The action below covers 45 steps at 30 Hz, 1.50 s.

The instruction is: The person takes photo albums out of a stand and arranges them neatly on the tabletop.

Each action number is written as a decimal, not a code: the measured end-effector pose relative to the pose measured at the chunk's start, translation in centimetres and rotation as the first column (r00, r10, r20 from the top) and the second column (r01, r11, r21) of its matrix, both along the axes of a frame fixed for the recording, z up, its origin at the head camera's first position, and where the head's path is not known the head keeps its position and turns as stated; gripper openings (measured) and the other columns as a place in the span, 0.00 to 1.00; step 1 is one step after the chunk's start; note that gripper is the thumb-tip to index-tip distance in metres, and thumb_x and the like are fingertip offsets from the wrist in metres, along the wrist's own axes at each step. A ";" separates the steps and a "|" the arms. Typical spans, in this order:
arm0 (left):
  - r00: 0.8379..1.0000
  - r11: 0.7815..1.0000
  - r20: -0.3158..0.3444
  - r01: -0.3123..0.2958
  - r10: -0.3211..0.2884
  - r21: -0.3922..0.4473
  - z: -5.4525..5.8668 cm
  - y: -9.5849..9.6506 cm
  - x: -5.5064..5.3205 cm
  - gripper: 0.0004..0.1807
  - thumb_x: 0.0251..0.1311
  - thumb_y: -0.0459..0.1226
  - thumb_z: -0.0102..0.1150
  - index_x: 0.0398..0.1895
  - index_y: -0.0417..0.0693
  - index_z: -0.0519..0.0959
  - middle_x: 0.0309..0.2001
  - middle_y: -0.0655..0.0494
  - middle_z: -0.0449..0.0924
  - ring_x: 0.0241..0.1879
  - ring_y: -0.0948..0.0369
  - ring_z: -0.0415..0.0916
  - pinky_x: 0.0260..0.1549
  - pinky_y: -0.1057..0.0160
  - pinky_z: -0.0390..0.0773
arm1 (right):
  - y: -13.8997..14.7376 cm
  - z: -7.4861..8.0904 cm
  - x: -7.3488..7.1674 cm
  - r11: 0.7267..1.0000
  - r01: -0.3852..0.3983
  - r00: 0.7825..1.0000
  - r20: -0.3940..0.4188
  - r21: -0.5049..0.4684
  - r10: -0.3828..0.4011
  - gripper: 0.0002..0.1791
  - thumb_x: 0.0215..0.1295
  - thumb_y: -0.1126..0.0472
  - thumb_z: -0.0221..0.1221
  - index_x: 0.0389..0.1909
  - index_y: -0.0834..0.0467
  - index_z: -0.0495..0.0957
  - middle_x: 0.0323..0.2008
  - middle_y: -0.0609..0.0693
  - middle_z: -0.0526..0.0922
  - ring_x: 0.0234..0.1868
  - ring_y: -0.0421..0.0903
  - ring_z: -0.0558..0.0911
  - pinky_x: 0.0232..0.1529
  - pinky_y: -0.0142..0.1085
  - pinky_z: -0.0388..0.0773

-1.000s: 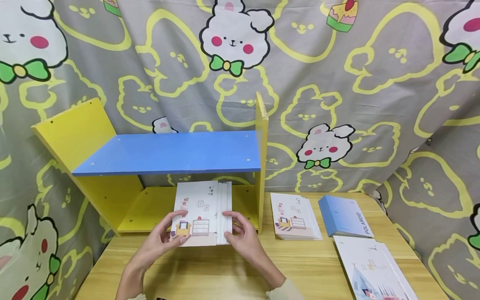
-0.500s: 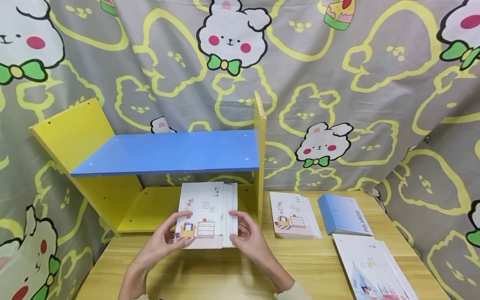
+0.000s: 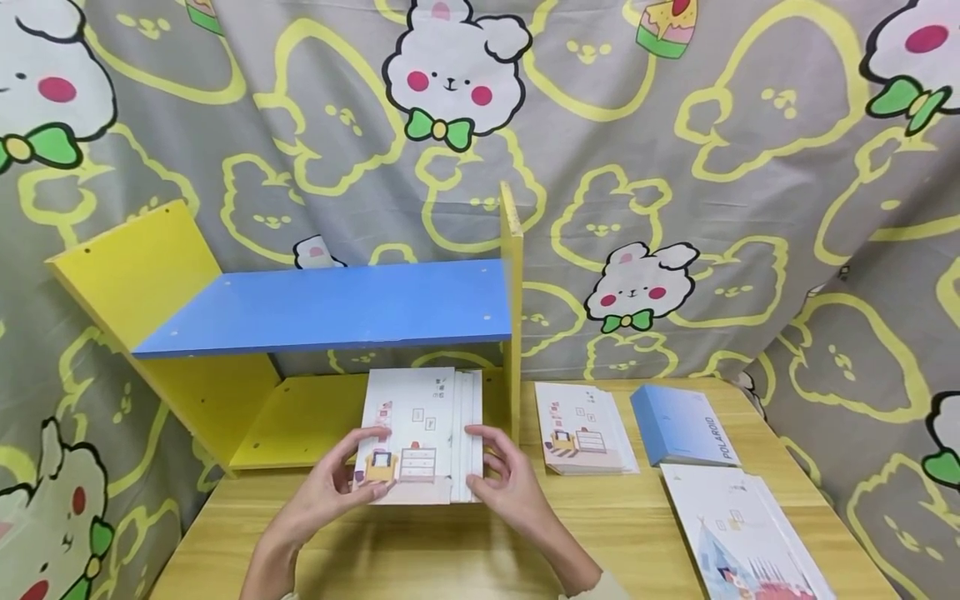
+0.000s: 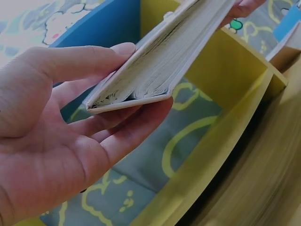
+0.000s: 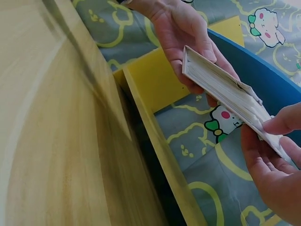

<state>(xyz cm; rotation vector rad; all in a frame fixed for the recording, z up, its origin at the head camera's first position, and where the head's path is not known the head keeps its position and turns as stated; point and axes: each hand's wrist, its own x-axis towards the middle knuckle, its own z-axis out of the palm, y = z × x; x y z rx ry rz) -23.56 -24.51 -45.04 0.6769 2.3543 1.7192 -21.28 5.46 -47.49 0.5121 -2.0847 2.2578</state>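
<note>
A white photo album [image 3: 408,417] with a drawn yellow armchair and drawers on its cover is held in front of the shelf's lower opening. My left hand [image 3: 326,487] grips its left side, thumb on top of the cover and fingers beneath, as the left wrist view shows. At the opposite side my right hand [image 3: 513,483] pinches the album between thumb and fingers. Edge-on in the right wrist view, the album's page block [image 5: 225,87] shows between its covers, with both hands around its ends.
A yellow and blue shelf unit [image 3: 330,308] stands at the back of the wooden table [image 3: 420,558]. Right of it lie a similar white album [image 3: 577,425], a blue POLAROID album [image 3: 682,425] and a white album with a tent drawing [image 3: 738,533]. Patterned cloth [image 3: 555,108] hangs behind.
Both hands and the album have shifted a little right and slightly nearer to me relative to the shelf. The grip stays the same, and the head view has drifted slightly.
</note>
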 end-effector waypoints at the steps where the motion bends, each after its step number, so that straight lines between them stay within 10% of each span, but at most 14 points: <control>1: 1.000 1.000 -0.003 0.008 -0.008 0.004 0.0 0.1 0.0 0.38 0.61 0.31 0.71 0.74 0.54 0.68 0.63 0.40 0.67 0.24 0.68 0.65 0.19 0.68 0.73 | 0.1 0.0 0.1 1.000 -0.001 1.000 0.002 0.001 0.001 0.37 0.58 0.79 0.61 0.69 0.55 0.71 0.70 0.58 0.69 0.54 0.55 0.79 0.44 0.38 0.86; 26: 0.988 0.989 0.082 0.124 -0.130 0.079 -0.1 2.5 0.4 0.38 0.63 0.29 0.68 0.76 0.50 0.65 0.63 0.35 0.69 0.42 0.51 0.84 0.39 0.56 0.88 | 2.7 0.1 2.2 1.000 0.007 1.000 0.009 0.029 -0.007 0.38 0.58 0.80 0.60 0.70 0.54 0.70 0.68 0.57 0.71 0.51 0.52 0.81 0.42 0.39 0.87; 45: 0.978 0.977 0.040 0.199 -0.203 0.082 0.4 3.6 1.2 0.38 0.62 0.28 0.69 0.74 0.47 0.65 0.60 0.29 0.70 0.39 0.51 0.85 0.32 0.56 0.88 | 4.0 0.4 3.3 0.999 0.007 1.000 -0.022 0.037 -0.006 0.38 0.57 0.83 0.61 0.68 0.56 0.71 0.66 0.58 0.74 0.51 0.49 0.82 0.40 0.35 0.86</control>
